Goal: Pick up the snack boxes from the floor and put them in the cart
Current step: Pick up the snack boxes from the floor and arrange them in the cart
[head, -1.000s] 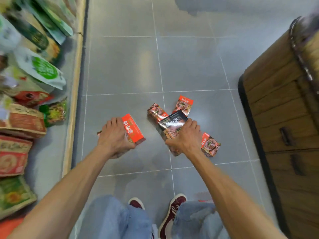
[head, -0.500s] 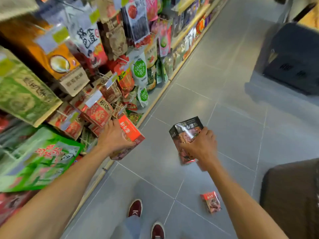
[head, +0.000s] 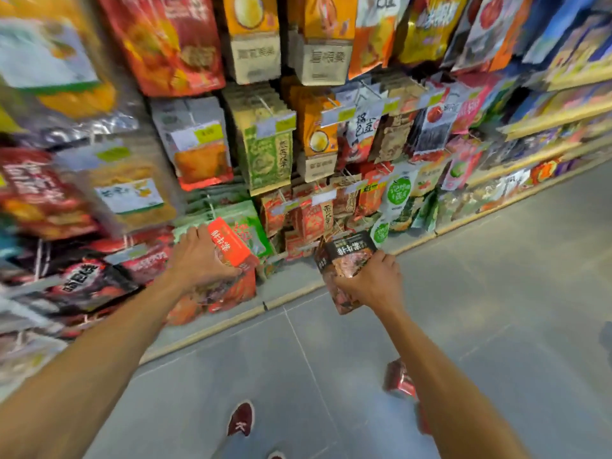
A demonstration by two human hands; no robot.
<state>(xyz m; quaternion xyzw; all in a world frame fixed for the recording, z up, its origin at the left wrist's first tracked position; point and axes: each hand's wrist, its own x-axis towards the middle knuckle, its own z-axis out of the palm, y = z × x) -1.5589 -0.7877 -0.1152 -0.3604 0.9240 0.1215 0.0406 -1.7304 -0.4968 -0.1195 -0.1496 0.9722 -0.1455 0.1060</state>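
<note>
A snack box (head: 228,244) is held in the left hand (head: 198,258), left of a second snack box (head: 346,260) held in the right hand (head: 372,284), both before the far shelves (head: 559,118) hung with snack bags (head: 268,154). Near, a snack packet (head: 399,380) is partly hidden behind the right forearm (head: 433,379), on the floor (head: 496,293).

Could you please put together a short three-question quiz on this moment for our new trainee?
1. True or false: the left hand grips a red box.
2. Which box does the right hand grip? A. the dark box B. a green box C. a blue box
3. Fill in: a ____ packet lies on the floor beside the right forearm.
Key: 1 true; 2 A; 3 red.
</note>
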